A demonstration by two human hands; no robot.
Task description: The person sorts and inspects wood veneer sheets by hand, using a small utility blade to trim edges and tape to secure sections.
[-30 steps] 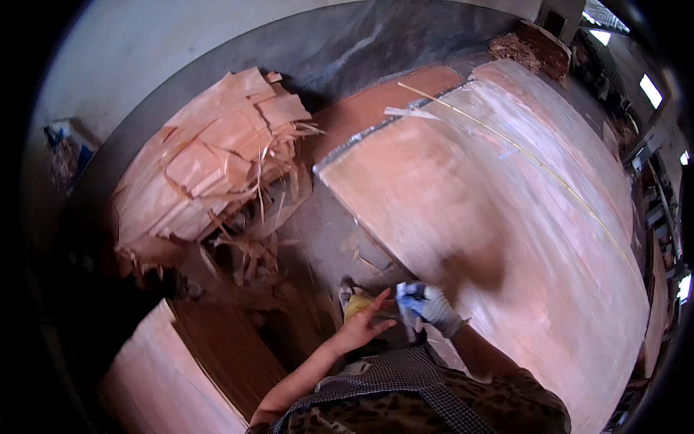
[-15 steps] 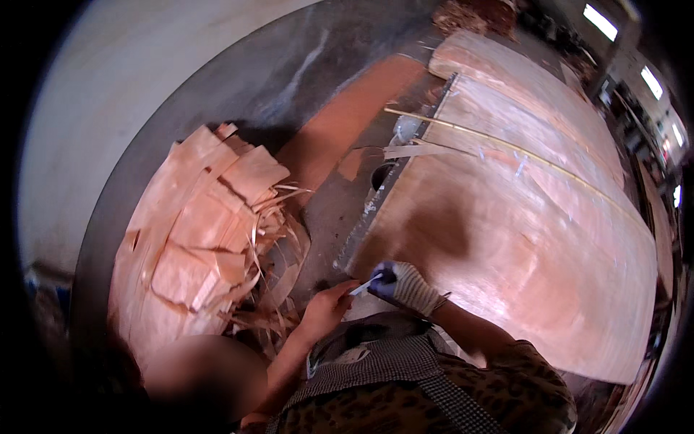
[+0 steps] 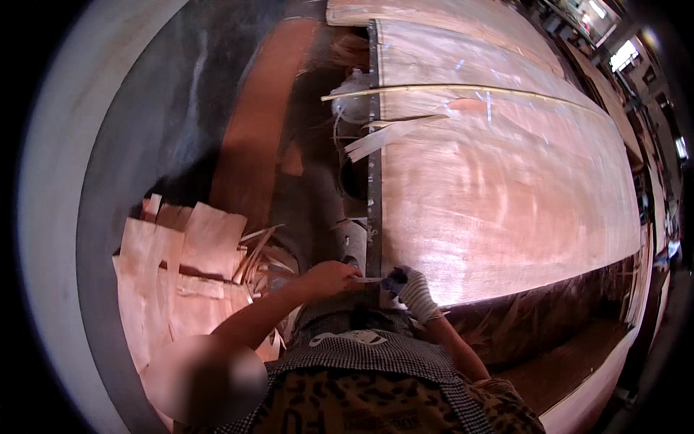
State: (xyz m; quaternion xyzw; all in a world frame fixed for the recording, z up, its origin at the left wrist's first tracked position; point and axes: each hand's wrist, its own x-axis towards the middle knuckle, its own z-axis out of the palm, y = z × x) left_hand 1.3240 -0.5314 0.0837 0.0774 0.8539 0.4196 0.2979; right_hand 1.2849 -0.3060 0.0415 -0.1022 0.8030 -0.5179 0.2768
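Close in front of my body, a narrow white strip stretches between my two hands. My bare left hand pinches its left end. On its other end are the closed fingers of my right hand, in a striped glove with dark fingertips. Both hands are at the near left corner of a broad wood veneer sheet on a raised bench. The strip is too small to tell its material. A thin yellowish rod lies across the sheet, with a torn veneer piece nearer me at the edge.
A dark strip edges the bench's left side. Torn veneer scraps are heaped at my left, and a long reddish-brown band runs over the dark floor. A clear plastic bag hangs by the bench edge. More veneer sheets lie beyond.
My view has turned, so the bench edge now runs nearly straight ahead. The white strip has gone from slanted to about level, and both hands still hold it.
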